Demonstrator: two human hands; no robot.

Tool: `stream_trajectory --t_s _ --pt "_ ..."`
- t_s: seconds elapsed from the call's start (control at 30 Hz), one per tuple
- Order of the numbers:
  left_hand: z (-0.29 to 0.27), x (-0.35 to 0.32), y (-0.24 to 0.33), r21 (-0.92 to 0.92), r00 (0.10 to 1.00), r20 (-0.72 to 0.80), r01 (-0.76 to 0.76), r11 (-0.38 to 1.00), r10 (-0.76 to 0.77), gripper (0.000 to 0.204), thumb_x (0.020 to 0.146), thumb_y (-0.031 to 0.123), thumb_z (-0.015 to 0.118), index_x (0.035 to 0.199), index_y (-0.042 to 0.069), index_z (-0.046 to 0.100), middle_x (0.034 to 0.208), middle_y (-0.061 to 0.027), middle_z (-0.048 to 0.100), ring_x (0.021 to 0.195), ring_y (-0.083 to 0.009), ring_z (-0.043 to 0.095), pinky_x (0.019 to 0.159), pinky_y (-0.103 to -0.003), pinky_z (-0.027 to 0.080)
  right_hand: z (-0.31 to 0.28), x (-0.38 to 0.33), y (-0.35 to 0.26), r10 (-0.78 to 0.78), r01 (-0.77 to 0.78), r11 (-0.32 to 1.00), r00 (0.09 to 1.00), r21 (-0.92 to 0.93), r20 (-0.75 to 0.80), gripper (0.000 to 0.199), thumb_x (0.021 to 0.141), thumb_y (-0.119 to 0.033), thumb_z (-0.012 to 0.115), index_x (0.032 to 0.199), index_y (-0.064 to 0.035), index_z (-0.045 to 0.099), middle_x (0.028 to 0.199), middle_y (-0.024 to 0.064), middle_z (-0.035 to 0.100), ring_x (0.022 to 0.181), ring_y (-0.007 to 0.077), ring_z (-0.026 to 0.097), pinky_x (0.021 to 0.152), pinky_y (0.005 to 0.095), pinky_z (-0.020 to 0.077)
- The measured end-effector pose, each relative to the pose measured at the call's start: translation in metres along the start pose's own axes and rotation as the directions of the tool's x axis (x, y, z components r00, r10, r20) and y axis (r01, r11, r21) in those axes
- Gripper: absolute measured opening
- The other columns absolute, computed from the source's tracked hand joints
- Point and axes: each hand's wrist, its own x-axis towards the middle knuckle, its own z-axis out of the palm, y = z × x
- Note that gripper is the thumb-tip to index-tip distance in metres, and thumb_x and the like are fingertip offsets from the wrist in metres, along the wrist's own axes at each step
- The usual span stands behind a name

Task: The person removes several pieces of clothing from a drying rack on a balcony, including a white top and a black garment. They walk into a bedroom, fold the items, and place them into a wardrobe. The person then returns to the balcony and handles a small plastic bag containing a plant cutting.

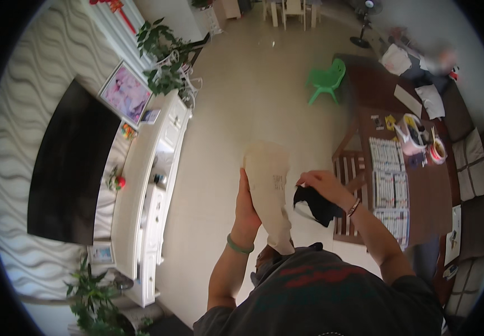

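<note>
A beige cloth bag [268, 173], soft and creased, stands upright at the centre of the frame, its lower end narrowing toward the wearer's dark shirt [331, 297]. The left hand [246, 210] lies along its left edge, fingers straight and together; I cannot tell whether the thumb clamps it from behind. Right of centre, the right hand [327, 187] has its fingers bent and closed on the upper edge of a black cloth piece [321, 210], which hangs just beside the bag, apart from it. Farther right is a brown wooden table [429, 193]; at upper right, a green plastic chair [327, 81].

Likely faults: the limp bag could fold or slide if the left hand gives only side support; the black piece could drop if the fingertip hold loosens.

Obscured: the bag's far side and contents, its blurred print, and the right fingertips' exact contact.
</note>
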Motion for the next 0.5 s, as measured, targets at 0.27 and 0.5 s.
stream_trajectory --t_s 0.27,0.5 --pt "0.026 0.202 0.091 0.296 0.981 -0.182 -0.016 0.955 0.073 0.06 0.102 0.05 0.035 0.137 0.002 0.044 0.131 -0.0097 0.054 0.117 -0.0217 0.055 0.1 -0.036 0.045 -0.069 0.185 -0.058 0.105 -0.076 0.96 0.99 0.27 -0.097 0.034 0.098 -0.032 0.056 0.091 -0.0013 0.069 0.084 -0.0039 0.063 0.081 0.0041 0.054 0.077 0.0233 0.0444" --pt "-0.01 0.35 0.188 0.583 0.964 -0.21 -0.012 0.812 0.165 0.057 0.103 0.044 0.039 0.132 -0.005 0.048 0.132 -0.0131 0.054 0.12 -0.0184 0.052 0.101 -0.031 0.043 -0.15 0.364 -0.053 0.0 0.043 0.98 0.976 0.195 -0.216 0.031 0.092 -0.028 0.065 0.075 -0.0018 0.066 0.069 -0.0081 0.049 0.066 0.0021 0.041 0.06 0.0215 0.0342"
